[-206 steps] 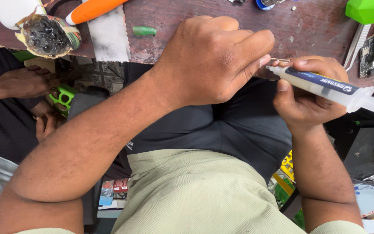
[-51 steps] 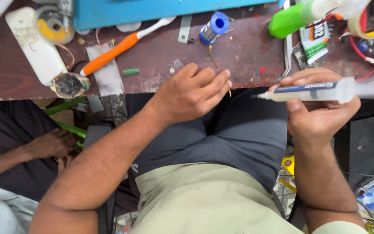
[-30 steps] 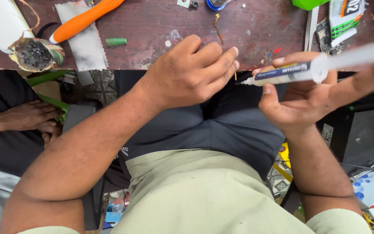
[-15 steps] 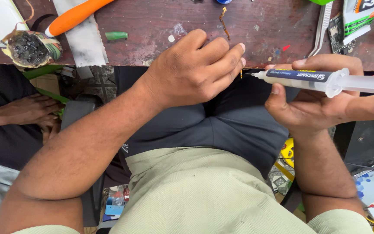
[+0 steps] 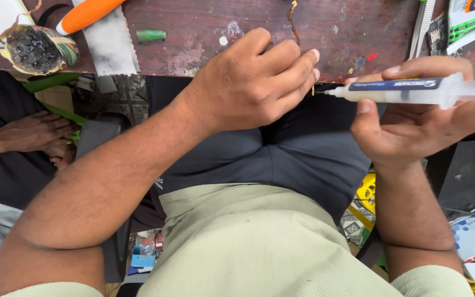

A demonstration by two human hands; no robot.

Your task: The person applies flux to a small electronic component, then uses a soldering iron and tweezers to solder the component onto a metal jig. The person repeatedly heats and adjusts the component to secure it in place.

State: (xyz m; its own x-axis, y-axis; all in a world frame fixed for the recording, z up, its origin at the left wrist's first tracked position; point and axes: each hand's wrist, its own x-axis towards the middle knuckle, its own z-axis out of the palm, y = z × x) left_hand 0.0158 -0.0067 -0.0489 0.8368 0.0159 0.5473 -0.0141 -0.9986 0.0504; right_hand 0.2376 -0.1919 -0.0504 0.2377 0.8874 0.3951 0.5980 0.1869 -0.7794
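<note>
We are sitting at a dark reddish worktop point(image 5: 193, 38), and everything else here can be placed against its near edge. It is carrying the clutter along its far side, which is leaving the scuffed strip by the edge bare, likely so that our hands have room to work just off it, over the lap.

Our left hand point(image 5: 254, 82) is hovering right at that edge, with the fingers curled and pressed together at their tips. They are pinching something very small and thin point(image 5: 313, 89); we cannot tell what it is, only that a short sliver is hanging down below the fingertips. Holding it off the worktop is keeping it clear for the needle to reach.

Our right hand point(image 5: 408, 121) is wrapping around a syringe point(image 5: 408, 91), lying level just below the edge, thumb under the barrel and fingers over it. The level grip is aiming its fine tip at the pinched piece, almost touching it.

Further back on the worktop, a round tin of dark, crusted stuff point(image 5: 35, 48) is sitting at the left, beside an orange-handled tool point(image 5: 86, 14) and a pale strip of cloth or paper point(image 5: 111, 44). A small green cap-like piece point(image 5: 151, 36) is lying near them, and a thin brown strand point(image 5: 293, 19) is resting above our left hand.

Another person's hand point(image 5: 39, 135) is resting below the edge, far left.
</note>
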